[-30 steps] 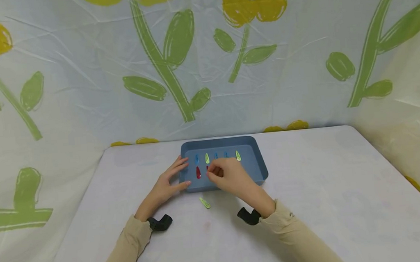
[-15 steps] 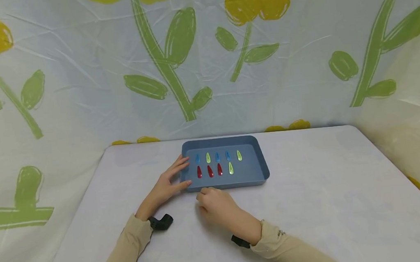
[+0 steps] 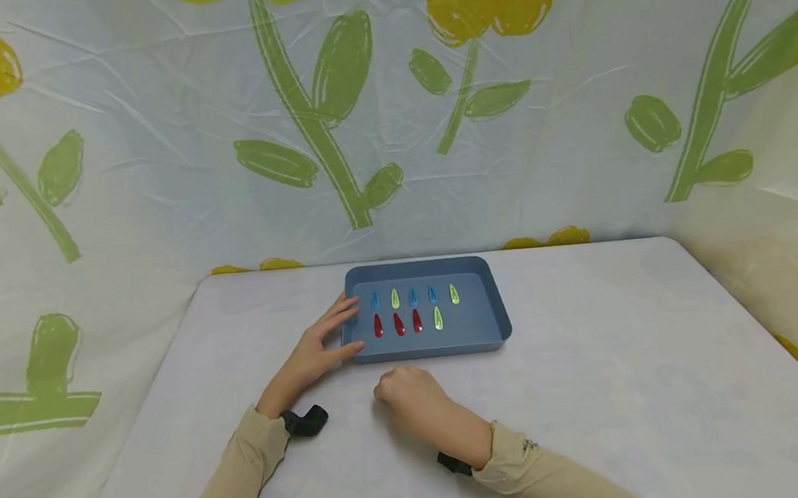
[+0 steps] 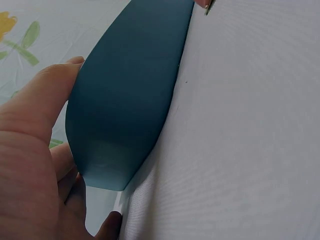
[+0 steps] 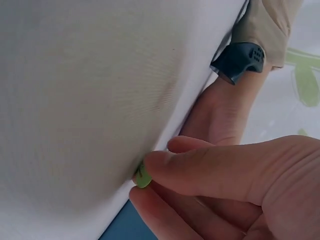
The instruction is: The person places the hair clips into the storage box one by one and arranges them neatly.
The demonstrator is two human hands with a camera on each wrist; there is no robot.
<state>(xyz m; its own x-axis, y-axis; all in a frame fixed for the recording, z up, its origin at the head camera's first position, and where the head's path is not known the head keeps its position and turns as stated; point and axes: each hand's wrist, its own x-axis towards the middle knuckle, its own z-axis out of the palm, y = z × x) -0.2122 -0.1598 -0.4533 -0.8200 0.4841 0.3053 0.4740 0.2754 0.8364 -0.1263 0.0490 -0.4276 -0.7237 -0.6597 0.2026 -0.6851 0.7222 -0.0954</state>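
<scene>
In the head view a blue-grey tray holds two rows of snap hair clips. The back row has blue clips and light green clips; the front row has red clips and one green clip. My left hand rests against the tray's left end with fingers extended, its thumb touching the wall in the left wrist view. Just in front of the tray, my right hand is low over the table. Its thumb and a finger pinch a green hair clip, partly covered by the thumb.
The white-covered table stretches out on both sides of the tray. Behind it hangs a flower-patterned sheet. A black wrist device is strapped near the left hand, another near the right.
My right hand has left the inside of the tray and come down toward the front, covering the spot where a loose green clip lay. My left hand stays at the tray.
</scene>
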